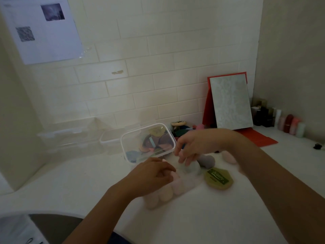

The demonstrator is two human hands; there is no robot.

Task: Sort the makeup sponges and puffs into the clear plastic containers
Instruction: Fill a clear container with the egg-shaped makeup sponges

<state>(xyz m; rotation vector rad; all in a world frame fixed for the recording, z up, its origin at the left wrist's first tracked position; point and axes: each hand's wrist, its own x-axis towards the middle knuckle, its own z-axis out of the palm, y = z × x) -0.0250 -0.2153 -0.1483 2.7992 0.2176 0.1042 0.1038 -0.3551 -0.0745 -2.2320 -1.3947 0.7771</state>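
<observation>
A low clear container (189, 187) near me holds pink and peach sponges (167, 194) in a row. My left hand (153, 175) lies over its far left end, fingers curled on its rim. My right hand (195, 145) reaches down from the right, and its fingertips pinch a pale green sponge (192, 169) just beyond that container. A grey-mauve sponge (208, 162), a pink sponge (228, 158) and a green labelled puff (219, 178) lie loose on the white counter. Behind stands a taller clear container (133, 136) with several coloured flat puffs inside.
Empty clear containers (70, 136) sit at the back left against the tiled wall. More puffs (179, 128) are heaped behind the tall container. A red-backed mirror (230, 103) leans on the wall, with small bottles (288, 123) in the right corner.
</observation>
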